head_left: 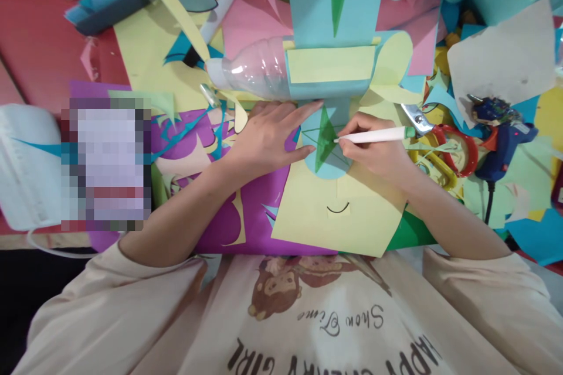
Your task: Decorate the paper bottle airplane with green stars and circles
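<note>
My right hand [373,149] pinches a white marker pen [378,135] with a green cap end, its tip touching a light blue paper circle [328,171]. Drawn on that circle is a green star, partly coloured in. My left hand [275,137] lies flat with fingers spread, its fingertips at the circle's left edge. Beneath the circle is a pale yellow paper sheet [308,211] with a small black curved line on it. Just beyond my hands a clear plastic bottle [259,64] lies on its side, wrapped in blue and yellow paper.
Red-handled scissors [470,155] and a blue glue gun [501,152] lie at the right among paper scraps. To the left are a blurred-out phone-like item [112,158] and a white device [29,170]. A black-capped marker [220,9] lies beyond the bottle's neck.
</note>
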Available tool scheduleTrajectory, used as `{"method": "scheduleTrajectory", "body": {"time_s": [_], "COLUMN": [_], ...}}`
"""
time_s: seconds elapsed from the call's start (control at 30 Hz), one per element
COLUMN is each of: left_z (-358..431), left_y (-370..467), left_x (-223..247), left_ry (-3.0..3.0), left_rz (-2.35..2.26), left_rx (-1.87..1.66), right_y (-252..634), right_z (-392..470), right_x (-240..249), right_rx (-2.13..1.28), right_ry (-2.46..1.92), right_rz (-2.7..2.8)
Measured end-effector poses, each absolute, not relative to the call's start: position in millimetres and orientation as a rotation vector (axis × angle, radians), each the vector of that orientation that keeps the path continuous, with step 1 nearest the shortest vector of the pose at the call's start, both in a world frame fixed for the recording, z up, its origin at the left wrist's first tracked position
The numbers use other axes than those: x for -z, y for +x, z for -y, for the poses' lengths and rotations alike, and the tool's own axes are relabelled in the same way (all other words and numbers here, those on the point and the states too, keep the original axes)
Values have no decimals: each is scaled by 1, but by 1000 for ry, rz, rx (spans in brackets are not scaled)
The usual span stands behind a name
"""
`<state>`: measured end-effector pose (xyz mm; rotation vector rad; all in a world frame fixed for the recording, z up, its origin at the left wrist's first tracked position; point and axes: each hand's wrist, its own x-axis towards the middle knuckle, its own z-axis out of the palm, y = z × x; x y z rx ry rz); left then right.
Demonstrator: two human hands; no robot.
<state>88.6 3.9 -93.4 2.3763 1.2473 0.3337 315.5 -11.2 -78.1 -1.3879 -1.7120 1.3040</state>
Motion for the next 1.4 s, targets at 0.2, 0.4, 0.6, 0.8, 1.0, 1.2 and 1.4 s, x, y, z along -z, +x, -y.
{"method": "scheduleTrajectory", "body": {"time_s": [0.2, 0.4, 0.6, 0.8, 1.0, 1.2, 1.4], "left_z": [-4, -4, -4, -3, -4, -4, -4], "left_y": [89, 89, 89, 88, 88, 89, 88], "left_x": [91, 93, 94, 96, 94, 93, 95], "left_ry": [2376, 2401, 2446, 2431, 2431, 2413, 2414], "left_rz": [-1251, -1241, -1255, -1250, -1245, -1249, -1252], "left_rx": [-306, -332, -335, -363, -348, -341, -355], "right_y": [314, 313, 313, 312, 312, 312, 310], "right_z": [10, 11, 14, 13, 11, 12, 13], "right_x": [76, 77, 80, 78, 77, 79, 79], "right_rx": [-1397, -1340, -1309, -1314, -1363, -1321, -1247], "right_ry": [-1301, -1300, -1273, -1283, -1305, -1322, -1285], "right_rz": [1461, 1563, 1731, 1782, 1613, 1677, 1785]}}
